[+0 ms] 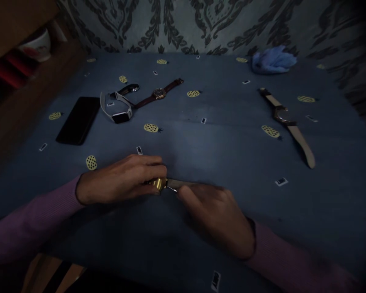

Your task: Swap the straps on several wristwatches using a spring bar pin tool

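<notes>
While both hands met low over the tablecloth (201, 150), the R hand (219, 219) was curled nearly closed round a thin metal tool (172, 189), only the shiny shaft showing, its tip at or v. near the spot where case met strap; couldn't tell if it touched. The L hand (123, 179) had fingers & thumb closed on the gold watch (159, 184), i.e. gripping the case from the other side.

So the watch lay btwn the two, long axis running roughly L to R; L hand was nearer the case, R hand nearer the strap (181, 183), whose far end went out of sight by its fingers. Case looked bright gold & smooth; visible strap greyish-brown, flat; rest hidden.

Further off, R side: a pale-strapped watch (301, 144), laid out diagonally. L side: black phone (78, 121), then a smartwatch (121, 117) w/ a whitish band, then a brown-strapped watch (159, 93) & a dark-banded watch (131, 88) close by. At the back, a crumpled blue cloth (273, 60), nr. the patterned wall (213, 24).
</notes>
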Motion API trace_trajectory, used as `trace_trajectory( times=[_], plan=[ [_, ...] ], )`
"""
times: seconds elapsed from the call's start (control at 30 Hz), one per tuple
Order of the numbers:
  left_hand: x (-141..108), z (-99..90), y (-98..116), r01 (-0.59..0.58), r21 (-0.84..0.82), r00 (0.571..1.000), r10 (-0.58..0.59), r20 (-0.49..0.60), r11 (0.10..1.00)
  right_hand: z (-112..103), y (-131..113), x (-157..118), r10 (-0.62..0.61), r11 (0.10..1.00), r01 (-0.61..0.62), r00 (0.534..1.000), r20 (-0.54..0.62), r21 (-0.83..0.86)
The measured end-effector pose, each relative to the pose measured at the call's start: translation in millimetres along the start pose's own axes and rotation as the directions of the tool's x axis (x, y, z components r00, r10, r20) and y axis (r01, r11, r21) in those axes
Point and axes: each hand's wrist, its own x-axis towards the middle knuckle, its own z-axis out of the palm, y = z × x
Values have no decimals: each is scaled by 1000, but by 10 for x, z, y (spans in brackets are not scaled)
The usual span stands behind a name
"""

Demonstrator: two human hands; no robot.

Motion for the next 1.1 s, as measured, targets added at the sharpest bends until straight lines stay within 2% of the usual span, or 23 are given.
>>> trace_trajectory(
  times=[0.57, 0.77, 0.87, 1.0, 1.1],
  plan=[
    [-7, 26, -26, -16, -5, 998, 16, -53, 1000, -25, -1, -42, 45, 997, -43, 999, -21, 64],
    [-10, 24, -43, -2, -24, 999, 1, -43, 1000, -41, -17, -13, 60, 998, -60, 995, -85, 13],
    [-14, 18, -50, -12, -47, 999, 10, -44, 999, -85, -25, 7, 12, 998, -18, 993, -114, -52],
    [-18, 20, -64, -21, -38, 999, 19, -48, 999, -148, -3, 1, 15, 992, -26, 996, -83, -126],
    [-20, 26, -78, -19, -38, 999, 17, -46, 999, -160, 44, -10, 50, 995, -54, 997, -56, -84]
  ],
)
